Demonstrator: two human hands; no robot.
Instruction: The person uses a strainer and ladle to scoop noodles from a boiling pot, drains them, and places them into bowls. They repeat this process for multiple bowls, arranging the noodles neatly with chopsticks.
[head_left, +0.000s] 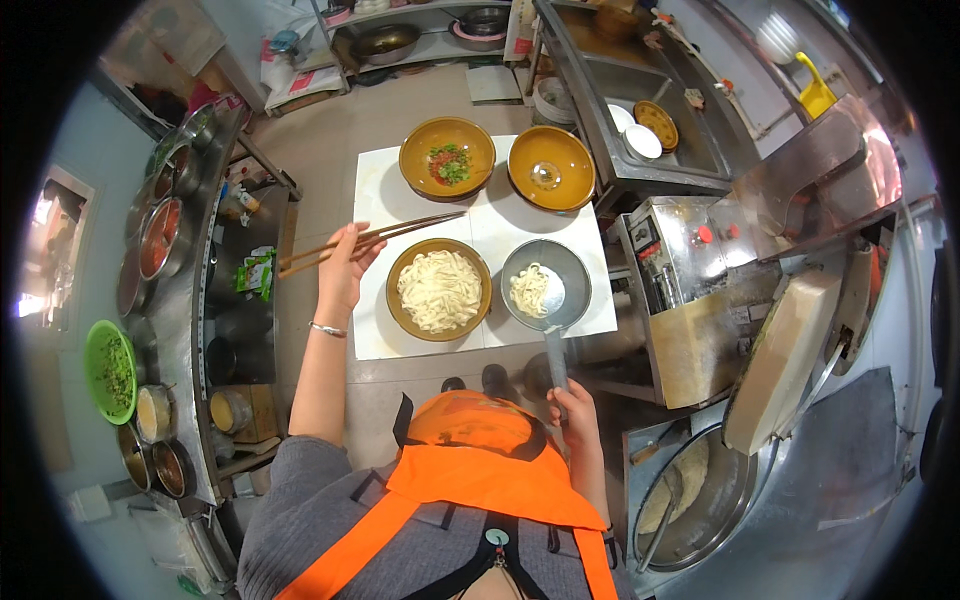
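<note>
My left hand (351, 253) holds a pair of long wooden chopsticks (412, 225), their tips over the white table (367, 330). Below the tips stands a brown bowl heaped with noodles (439, 291). In my right hand (574, 405) is the handle of a metal strainer ladle (556, 360), its round head at the table's near right and a small portion of noodles (529, 290) in it. Behind the noodle bowl, another brown bowl (420, 157) contains chopped greens and red seasoning (449, 164). A third brown bowl (566, 154) at the back right shows a little liquid at its bottom.
Metal bowls of sauces (161, 236) and a green basket of chopped greens (112, 371) line the left counter. White dishes (642, 141) lie in the steel sink (615, 82). Machinery (690, 240) stands at right, with a large metal pot (739, 495) holding dough nearer me.
</note>
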